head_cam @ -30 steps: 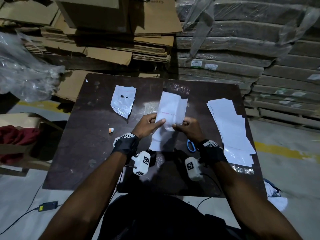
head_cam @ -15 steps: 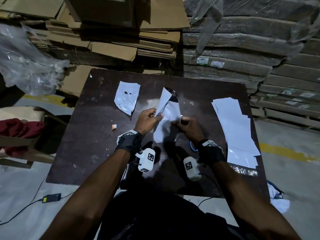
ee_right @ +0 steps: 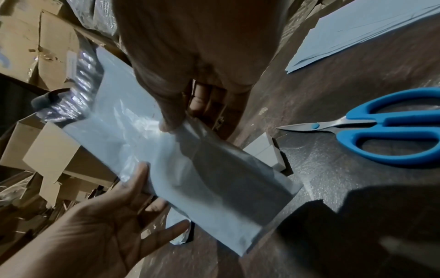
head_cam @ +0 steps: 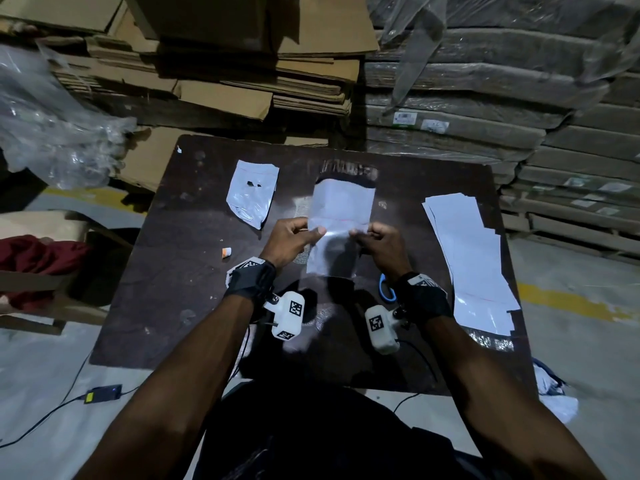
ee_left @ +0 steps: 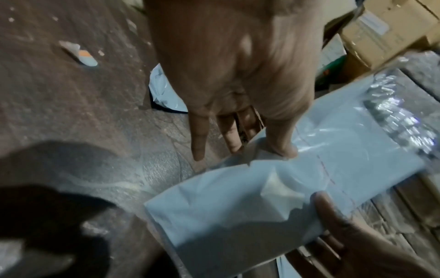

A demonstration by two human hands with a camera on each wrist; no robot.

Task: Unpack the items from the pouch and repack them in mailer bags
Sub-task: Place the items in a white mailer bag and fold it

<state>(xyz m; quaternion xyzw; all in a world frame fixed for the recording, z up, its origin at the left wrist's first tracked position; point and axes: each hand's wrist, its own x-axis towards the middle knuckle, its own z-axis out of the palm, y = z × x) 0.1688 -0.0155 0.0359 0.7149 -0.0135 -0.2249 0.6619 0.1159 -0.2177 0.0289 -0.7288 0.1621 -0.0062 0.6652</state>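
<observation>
Scissors [head_cam: 387, 292]: blades hidden behind right wrist in head view, handles cut off in right wrist view. Mailer bag [head_cam: 337, 230] contents not discernible.

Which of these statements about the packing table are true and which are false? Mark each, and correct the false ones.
1. Both hands hold the same white mailer bag. True: the left hand and the right hand each pinch one side of it.
2. The blue-handled scissors are in the right hand. False: they lie on the table, beside the right wrist.
3. A stack of flat mailer bags lies on the table's right side. True.
4. The crumpled pouch lies to the right of the held bag. False: it lies to the left.
5. The scissors' blades are spread wide. False: they are closed.
</observation>
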